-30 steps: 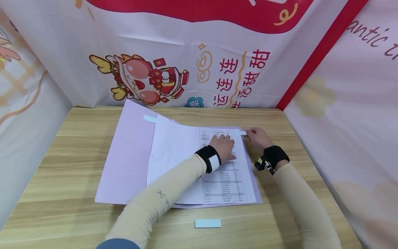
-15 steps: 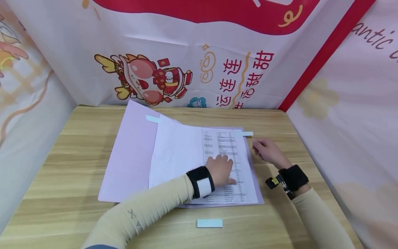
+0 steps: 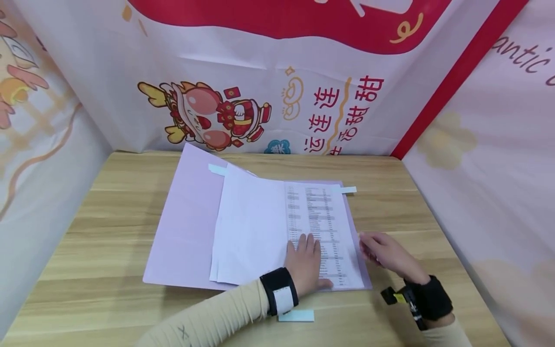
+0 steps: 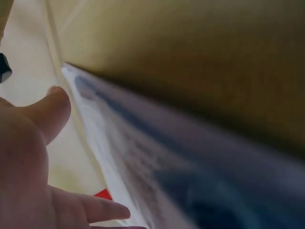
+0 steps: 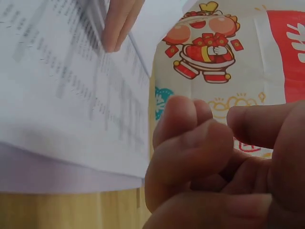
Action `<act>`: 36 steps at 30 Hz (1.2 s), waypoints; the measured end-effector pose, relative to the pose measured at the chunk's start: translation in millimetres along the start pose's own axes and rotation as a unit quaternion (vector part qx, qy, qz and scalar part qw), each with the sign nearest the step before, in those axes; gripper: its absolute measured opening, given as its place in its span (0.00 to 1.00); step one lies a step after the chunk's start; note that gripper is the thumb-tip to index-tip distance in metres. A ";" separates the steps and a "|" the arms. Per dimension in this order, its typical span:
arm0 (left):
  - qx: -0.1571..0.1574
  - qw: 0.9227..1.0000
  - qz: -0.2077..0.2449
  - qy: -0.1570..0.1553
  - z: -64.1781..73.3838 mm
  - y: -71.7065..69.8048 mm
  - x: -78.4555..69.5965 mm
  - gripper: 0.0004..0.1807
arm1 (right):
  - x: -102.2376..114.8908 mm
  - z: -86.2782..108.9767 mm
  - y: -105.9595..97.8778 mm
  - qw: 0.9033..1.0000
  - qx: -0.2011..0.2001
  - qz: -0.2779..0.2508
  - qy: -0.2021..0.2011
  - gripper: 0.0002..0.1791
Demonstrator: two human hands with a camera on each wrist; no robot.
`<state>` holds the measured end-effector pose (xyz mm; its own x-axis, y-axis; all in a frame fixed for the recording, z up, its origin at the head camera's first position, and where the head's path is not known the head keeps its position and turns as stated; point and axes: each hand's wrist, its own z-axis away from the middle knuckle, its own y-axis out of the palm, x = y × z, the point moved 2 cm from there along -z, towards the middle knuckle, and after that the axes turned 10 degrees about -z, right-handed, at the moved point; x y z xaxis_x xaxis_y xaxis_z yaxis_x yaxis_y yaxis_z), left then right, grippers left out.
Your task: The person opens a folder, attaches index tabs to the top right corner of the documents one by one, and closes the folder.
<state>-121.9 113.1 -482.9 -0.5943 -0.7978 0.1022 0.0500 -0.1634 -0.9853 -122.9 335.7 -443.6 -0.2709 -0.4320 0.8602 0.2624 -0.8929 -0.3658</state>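
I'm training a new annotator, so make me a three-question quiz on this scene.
1. True or false: the left hand has its fingers on the printed page.
2. What sticks out past the right edge of the purple folder? A) a pen B) a pale blue tab C) a ruler
3. Fill in: a loose strip lies on the ____.

Key: 1 true; 2 B; 3 wooden table.

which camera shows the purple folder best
The head view: the purple folder lies open, its left cover and right edge visible. The left wrist view shows only a blurred edge; the right wrist view, a strip along the printed page.
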 end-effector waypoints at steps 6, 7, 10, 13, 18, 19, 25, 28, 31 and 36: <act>0.002 1.000 -0.025 0.006 0.6 7.8 -1.0 0.63 | -26.6 14.0 -0.4 0.999 -0.003 -0.032 0.032 0.27; 0.002 1.000 -0.027 0.007 0.2 8.5 -0.8 0.63 | -31.3 14.8 0.3 0.998 -0.006 -0.038 0.039 0.26; 0.002 0.999 -0.034 0.009 -1.6 9.9 -0.5 0.63 | -44.7 16.2 4.4 0.997 -0.009 -0.053 0.057 0.25; 0.000 0.999 -0.040 0.008 -4.3 11.7 -0.6 0.63 | -54.6 15.4 8.6 0.996 -0.016 -0.060 0.067 0.24; -0.002 0.999 -0.041 0.006 -8.1 16.7 -1.1 0.64 | -61.9 13.7 11.4 0.995 -0.039 -0.064 0.072 0.23; -0.002 0.999 -0.041 0.006 -8.5 17.2 -1.2 0.64 | -62.5 13.7 11.5 0.995 -0.041 -0.063 0.071 0.22; -0.004 0.999 -0.035 0.009 -8.9 15.3 0.2 0.62 | -63.1 13.7 13.2 0.995 -0.047 -0.042 0.078 0.21; 0.001 0.999 -0.034 0.010 -8.5 14.5 1.3 0.61 | -60.5 13.0 15.5 0.994 -0.055 -0.033 0.088 0.22; 0.004 0.999 -0.035 0.013 -7.6 14.4 1.6 0.61 | -55.5 11.9 18.6 0.994 -0.056 -0.025 0.090 0.24; 0.005 1.000 -0.024 0.012 -5.9 12.5 0.7 0.62 | -46.7 9.7 22.5 0.995 -0.051 0.008 0.088 0.23</act>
<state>-126.4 114.0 -495.9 -0.6160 -0.7740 0.1465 0.0277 -0.2071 -0.9779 -95.4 337.0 -488.6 -0.4271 -0.4531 0.7824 0.1751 -0.8904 -0.4201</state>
